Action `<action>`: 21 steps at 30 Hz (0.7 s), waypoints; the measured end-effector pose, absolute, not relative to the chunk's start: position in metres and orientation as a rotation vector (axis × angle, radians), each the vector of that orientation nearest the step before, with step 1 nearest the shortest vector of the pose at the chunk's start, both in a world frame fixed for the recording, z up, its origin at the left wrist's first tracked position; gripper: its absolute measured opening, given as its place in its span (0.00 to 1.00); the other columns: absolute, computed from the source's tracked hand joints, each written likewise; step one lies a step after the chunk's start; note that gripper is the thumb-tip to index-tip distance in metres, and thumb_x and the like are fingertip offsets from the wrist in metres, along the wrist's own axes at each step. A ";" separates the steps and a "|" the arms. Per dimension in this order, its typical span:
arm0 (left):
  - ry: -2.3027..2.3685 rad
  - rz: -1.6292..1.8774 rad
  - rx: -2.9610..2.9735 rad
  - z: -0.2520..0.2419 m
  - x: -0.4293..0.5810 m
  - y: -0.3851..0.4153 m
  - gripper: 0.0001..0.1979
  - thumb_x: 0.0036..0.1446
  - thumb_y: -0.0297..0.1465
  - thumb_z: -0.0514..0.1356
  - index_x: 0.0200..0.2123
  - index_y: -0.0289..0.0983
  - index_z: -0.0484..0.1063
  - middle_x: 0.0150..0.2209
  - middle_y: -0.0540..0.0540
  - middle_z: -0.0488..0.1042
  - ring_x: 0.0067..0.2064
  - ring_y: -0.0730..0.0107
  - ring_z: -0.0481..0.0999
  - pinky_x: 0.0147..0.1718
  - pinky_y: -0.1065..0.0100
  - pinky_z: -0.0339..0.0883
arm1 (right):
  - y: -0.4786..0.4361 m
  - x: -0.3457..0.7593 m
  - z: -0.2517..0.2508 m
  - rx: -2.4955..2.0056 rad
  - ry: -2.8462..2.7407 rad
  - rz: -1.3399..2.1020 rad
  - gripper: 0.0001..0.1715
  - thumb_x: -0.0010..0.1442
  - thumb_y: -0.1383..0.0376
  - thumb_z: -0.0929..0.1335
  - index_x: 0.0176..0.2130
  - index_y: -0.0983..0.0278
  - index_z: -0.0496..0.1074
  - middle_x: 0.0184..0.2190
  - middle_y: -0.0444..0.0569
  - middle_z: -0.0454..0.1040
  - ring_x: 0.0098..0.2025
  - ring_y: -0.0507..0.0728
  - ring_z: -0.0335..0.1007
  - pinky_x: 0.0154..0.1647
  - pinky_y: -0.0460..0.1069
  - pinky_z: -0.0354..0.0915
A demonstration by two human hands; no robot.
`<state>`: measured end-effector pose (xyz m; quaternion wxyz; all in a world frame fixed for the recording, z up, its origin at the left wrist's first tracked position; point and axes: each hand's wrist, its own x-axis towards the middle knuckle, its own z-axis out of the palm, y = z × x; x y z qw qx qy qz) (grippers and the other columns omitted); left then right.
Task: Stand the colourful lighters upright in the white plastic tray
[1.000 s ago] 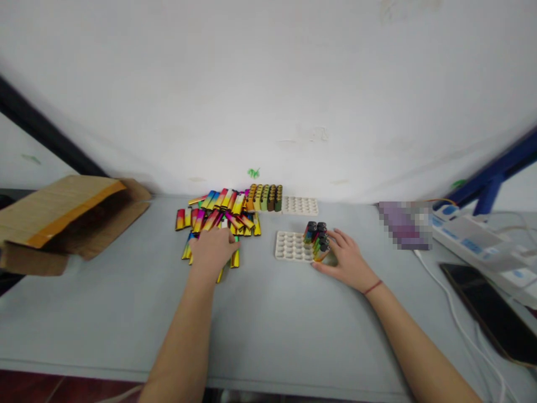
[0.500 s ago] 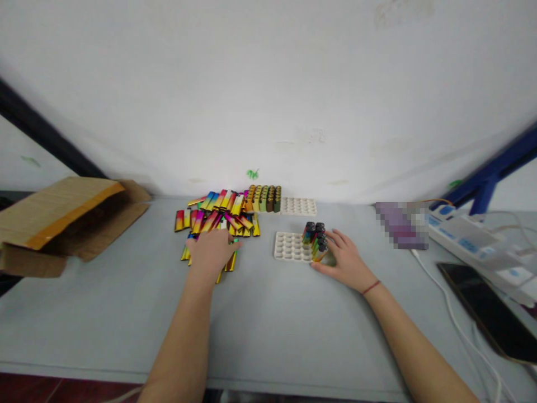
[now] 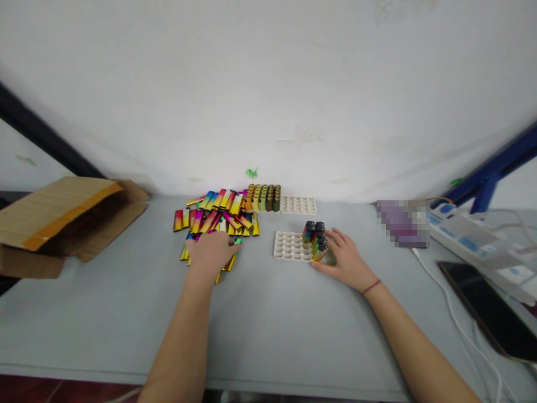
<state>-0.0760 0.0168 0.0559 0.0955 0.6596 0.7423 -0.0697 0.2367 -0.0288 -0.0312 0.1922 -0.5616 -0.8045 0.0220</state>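
Note:
My left hand (image 3: 211,249) is over the near edge of a heap of shiny coloured lighter-like pieces (image 3: 210,221), its fingers closed on a piece with a green end (image 3: 238,242). My right hand (image 3: 343,260) curves with fingers apart around the right side of a white tray (image 3: 289,246) with round cups. Several dark-topped lighters (image 3: 319,240) stand upright at that tray's right end, beside the fingers. Behind, a second tray (image 3: 300,205) adjoins a block of upright gold-topped lighters (image 3: 263,197).
An opened cardboard box (image 3: 62,215) lies at the left. On the right are a pixelated purple object (image 3: 398,224), a white power strip (image 3: 474,238), a dark phone (image 3: 489,308) and white cables (image 3: 451,305). A white wall (image 3: 268,101) rises behind the grey table (image 3: 260,330).
The green-ended piece at my left fingertips has turned slightly and shows more. My right hand and the near tray have stayed in place.

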 end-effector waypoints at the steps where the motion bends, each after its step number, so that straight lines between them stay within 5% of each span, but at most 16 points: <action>1: 2.194 -0.210 1.963 0.056 -0.075 0.016 0.16 0.53 0.44 0.56 0.33 0.42 0.80 0.41 0.37 0.79 0.48 0.41 0.73 0.48 0.45 0.58 | -0.029 0.237 -0.031 -1.578 -2.257 0.062 0.40 0.56 0.42 0.66 0.58 0.64 0.66 0.59 0.59 0.65 0.63 0.72 0.53 0.61 0.66 0.55; 8: 2.042 0.027 2.027 0.056 -0.065 0.016 0.12 0.54 0.39 0.58 0.38 0.41 0.74 0.41 0.43 0.79 0.47 0.50 0.75 0.48 0.52 0.60 | -0.029 0.236 -0.031 -1.581 -2.258 0.063 0.41 0.56 0.42 0.66 0.58 0.66 0.66 0.59 0.60 0.65 0.63 0.72 0.53 0.62 0.65 0.55; 12: 1.729 0.541 1.884 0.047 -0.062 0.025 0.15 0.53 0.42 0.59 0.39 0.39 0.73 0.38 0.45 0.78 0.42 0.58 0.76 0.42 0.61 0.65 | -0.029 0.237 -0.032 -1.579 -2.258 0.058 0.41 0.56 0.42 0.66 0.58 0.64 0.66 0.59 0.59 0.65 0.63 0.72 0.53 0.61 0.66 0.56; 16: 1.275 0.979 1.522 0.039 -0.044 0.027 0.16 0.53 0.45 0.60 0.32 0.36 0.71 0.31 0.49 0.74 0.36 0.67 0.75 0.35 0.69 0.67 | -0.029 0.237 -0.032 -1.578 -2.258 0.057 0.40 0.56 0.42 0.66 0.59 0.63 0.66 0.59 0.59 0.65 0.63 0.72 0.54 0.61 0.67 0.56; 21: 0.903 1.115 0.825 0.040 -0.009 0.015 0.18 0.54 0.46 0.59 0.41 0.41 0.64 0.29 0.53 0.72 0.26 0.74 0.73 0.27 0.70 0.68 | -0.029 0.237 -0.032 -1.579 -2.253 0.061 0.41 0.56 0.42 0.66 0.58 0.65 0.66 0.59 0.59 0.65 0.63 0.72 0.54 0.62 0.66 0.55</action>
